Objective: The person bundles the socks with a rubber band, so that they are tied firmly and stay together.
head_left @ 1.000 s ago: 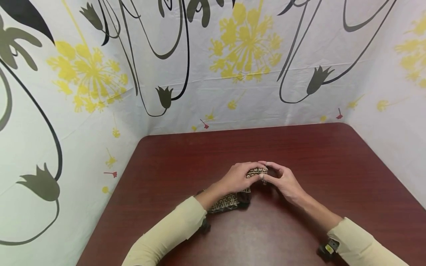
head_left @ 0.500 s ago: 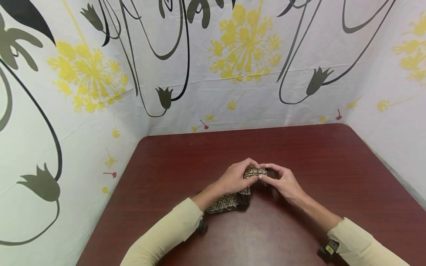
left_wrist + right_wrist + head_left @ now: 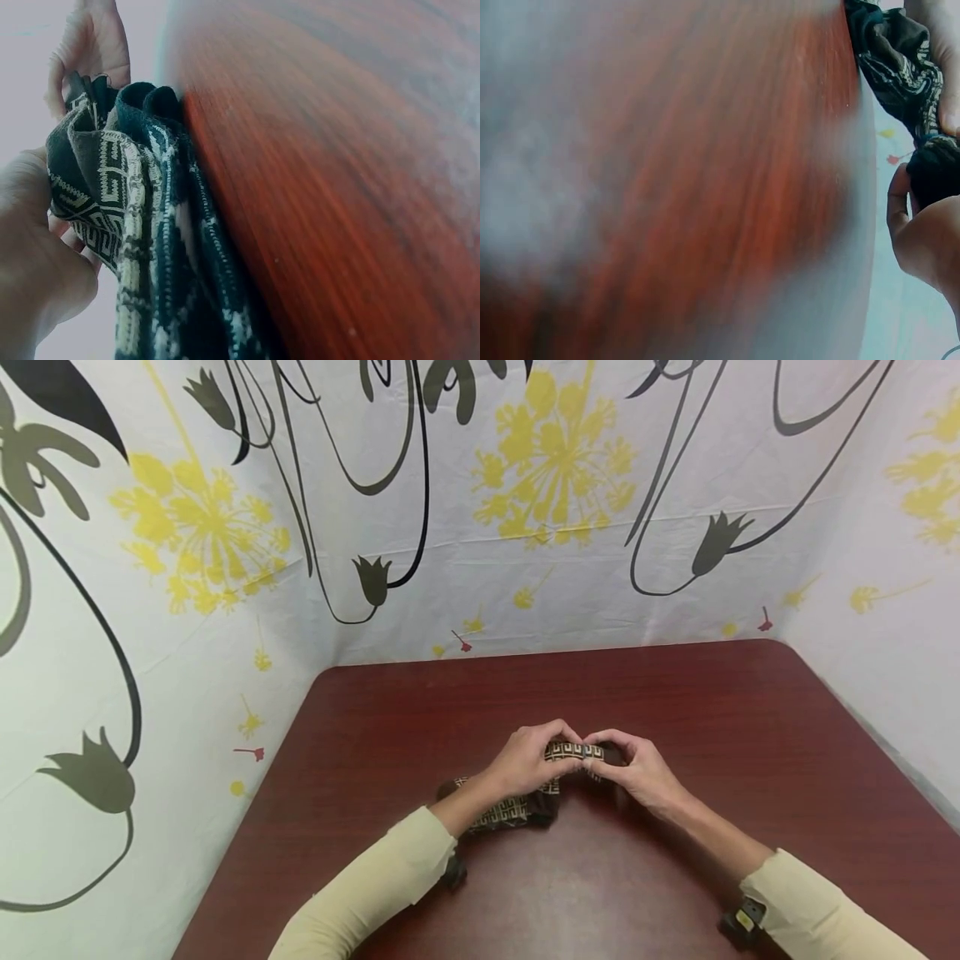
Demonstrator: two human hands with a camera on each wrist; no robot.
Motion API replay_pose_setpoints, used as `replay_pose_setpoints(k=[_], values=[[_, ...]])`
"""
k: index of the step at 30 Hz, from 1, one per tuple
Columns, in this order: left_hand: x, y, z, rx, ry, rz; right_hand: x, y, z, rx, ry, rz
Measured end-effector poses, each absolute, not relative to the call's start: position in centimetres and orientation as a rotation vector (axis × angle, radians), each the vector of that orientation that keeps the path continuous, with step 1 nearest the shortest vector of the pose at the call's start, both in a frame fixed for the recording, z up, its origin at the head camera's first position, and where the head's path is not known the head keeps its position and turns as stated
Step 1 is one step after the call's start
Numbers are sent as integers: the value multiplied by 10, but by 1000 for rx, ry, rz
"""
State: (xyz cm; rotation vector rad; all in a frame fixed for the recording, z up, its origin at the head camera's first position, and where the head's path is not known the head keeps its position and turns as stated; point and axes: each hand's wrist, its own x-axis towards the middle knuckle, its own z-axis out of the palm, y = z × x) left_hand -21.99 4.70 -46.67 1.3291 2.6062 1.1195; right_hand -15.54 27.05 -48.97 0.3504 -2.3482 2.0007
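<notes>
A dark brown cloth with a light Greek-key pattern (image 3: 504,812), apparently knitted, lies bunched on the table, its far part raised between both hands. My left hand (image 3: 528,760) grips this raised part, thumb near me and fingers on the far side. Close by on the right, my right hand (image 3: 637,770) curls its thumb and fingers round the gathered dark end. The two hands' fingertips nearly meet. In the left wrist view the cloth (image 3: 135,187) hangs in layered folds. The right wrist view shows the cloth (image 3: 904,67) narrowing where the hands meet; what draws it in there is unclear.
A reddish-brown wooden table (image 3: 420,710) extends around the hands. White fabric walls (image 3: 450,510) with yellow and grey flower prints stand along its back and sides. A small black device (image 3: 741,922) sits at the right wrist.
My left hand has shifted slightly left along the raised cloth, showing more of its pattern. The lower bunch has moved slightly away from me. The right hand stays nearly in place.
</notes>
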Motion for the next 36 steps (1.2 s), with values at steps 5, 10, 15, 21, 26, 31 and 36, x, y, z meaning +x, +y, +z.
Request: replay_pose_setpoints(k=[5,10,15,21,26,31,36], values=[[-220,46,-468,1287,2605,1136,-156,271,-487,416,-2390,1941],[-225,44,-469,1166,2447,1227,-157,277,-483,497,-2434,1886],[-233,41,-470,1026,2263,1137,-157,284,-478,637,-2390,1902],[-237,41,-469,942,2085,1242,-151,280,-476,453,-2363,1901],[-240,40,-470,881,1962,1383,-144,280,-474,189,-2128,2399],[-240,44,-468,791,1801,1429,-144,281,-473,232,-2028,2561],[-240,47,-465,763,1763,1447,-144,279,-471,257,-2069,2620]])
